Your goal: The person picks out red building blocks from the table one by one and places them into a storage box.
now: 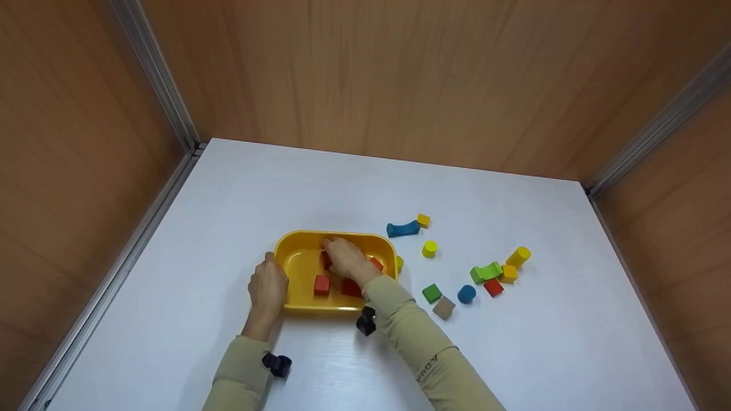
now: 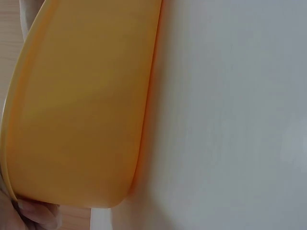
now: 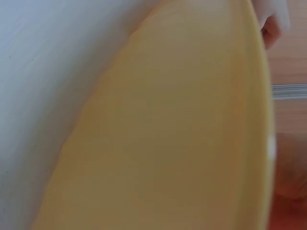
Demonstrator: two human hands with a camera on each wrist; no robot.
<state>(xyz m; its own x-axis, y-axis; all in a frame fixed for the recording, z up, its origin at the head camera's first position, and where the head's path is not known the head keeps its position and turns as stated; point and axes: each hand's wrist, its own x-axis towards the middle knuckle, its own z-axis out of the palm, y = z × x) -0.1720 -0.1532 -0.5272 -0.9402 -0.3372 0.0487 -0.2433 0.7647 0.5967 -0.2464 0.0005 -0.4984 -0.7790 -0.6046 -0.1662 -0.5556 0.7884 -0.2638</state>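
Note:
A yellow plastic tub (image 1: 300,271) holds several red blocks (image 1: 322,285). At its left end my left hand (image 1: 268,285) grips the rim; fingertips (image 2: 38,214) show under the tub's corner in the left wrist view. My right hand (image 1: 347,260) reaches down into the tub over the near wall. Between its thumb and fingers it pinches a dark red block (image 1: 326,260), partly covered by the hand. Another red block (image 1: 351,287) lies below the right wrist, and one more (image 1: 376,264) shows to the right of the hand. In the right wrist view the tub's outer wall (image 3: 168,124) hides most of the hand.
Right of the tub lie a blue arch block (image 1: 403,229), a yellow cylinder (image 1: 429,249), a green cube (image 1: 432,293), a bare wood cube (image 1: 444,307), a blue cylinder (image 1: 466,294) and a cluster with a green arch (image 1: 486,272). Wooden panels (image 1: 365,80) enclose the white table (image 1: 228,188).

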